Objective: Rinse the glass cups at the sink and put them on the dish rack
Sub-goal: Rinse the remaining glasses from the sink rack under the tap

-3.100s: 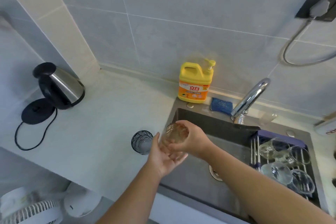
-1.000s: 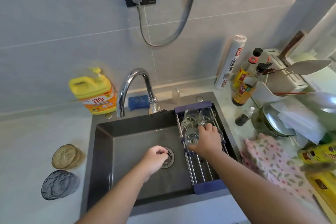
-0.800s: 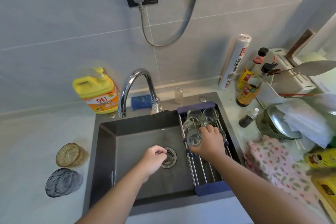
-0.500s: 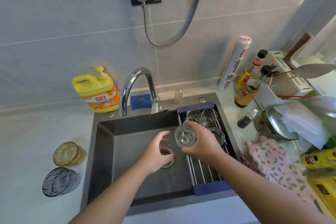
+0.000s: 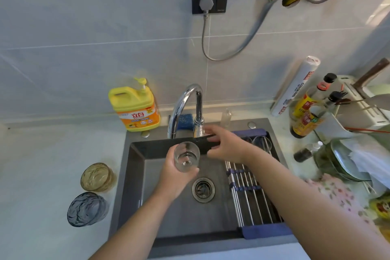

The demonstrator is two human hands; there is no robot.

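Since half a second before, the clear glass cup had passed from the right hand to the left hand, and the right hand had gone away from the dish rack toward the base of the tap.

The left hand gripped the cup around its wall, with the fingers curled on the near side. It held the cup above the sink, almost upright, with the mouth turned up to the camera. The opening of the spout was just behind the cup and a little to its left, so I judged that a small move back and left would bring the cup under it. No water was seen running.

The right hand held nothing. Its fingers were loose and half stretched, and their tips were at the tap base. Whether they touched the handle I cannot tell. This hand was the nearer one to the handle.

Inside the cup I could not tell if any water stood. Several glasses were at the far end of the rack, partly hidden by the right arm. An amber cup and a blue-grey cup waited on the counter, left of the sink
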